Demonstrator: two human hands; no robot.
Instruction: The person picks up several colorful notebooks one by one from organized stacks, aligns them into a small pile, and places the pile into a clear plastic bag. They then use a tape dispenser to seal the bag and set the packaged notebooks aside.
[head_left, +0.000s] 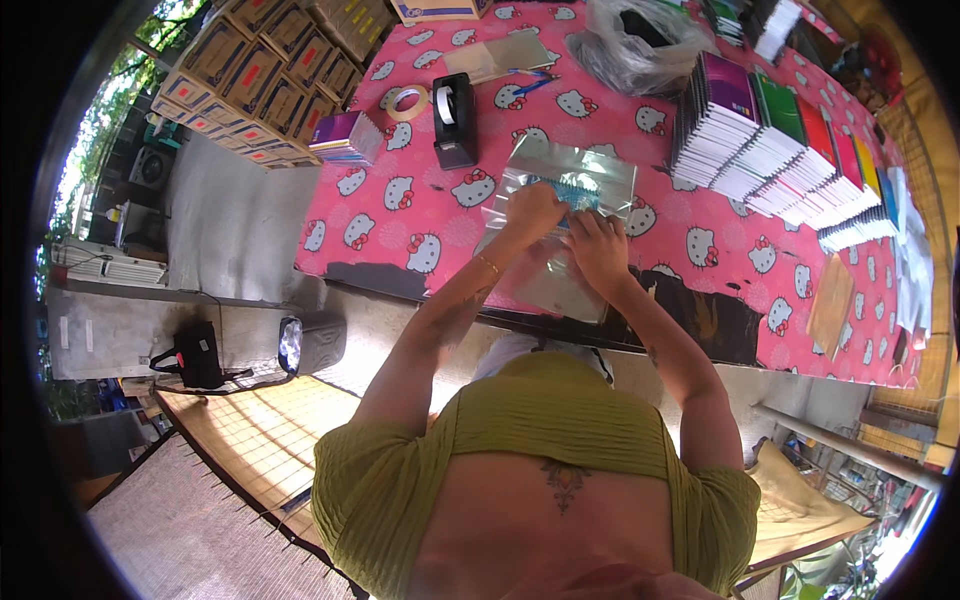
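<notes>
Clear, shiny plastic wrap (pixel 610 180) lies on the table in front of me, over or around a thing with a blue ribbed strip (pixel 575 192); I cannot make out the rest of that thing. My left hand (pixel 537 208) is closed on the plastic at the strip's left end. Just right of it, my right hand (pixel 598 243) has its fingers bent down onto the plastic's near side, pinching it. A further see-through sheet (pixel 560 285) reaches from under my hands to the table's front edge.
A black tape dispenser (pixel 456 120), a tape roll (pixel 407 103) and a small notebook stack (pixel 345 138) stand left. Blue pens (pixel 530 82) lie behind. Coloured spiral notebooks (pixel 765 140) stand in stacks at right, near a wooden board (pixel 831 305). Cartons (pixel 255 75) are piled far left.
</notes>
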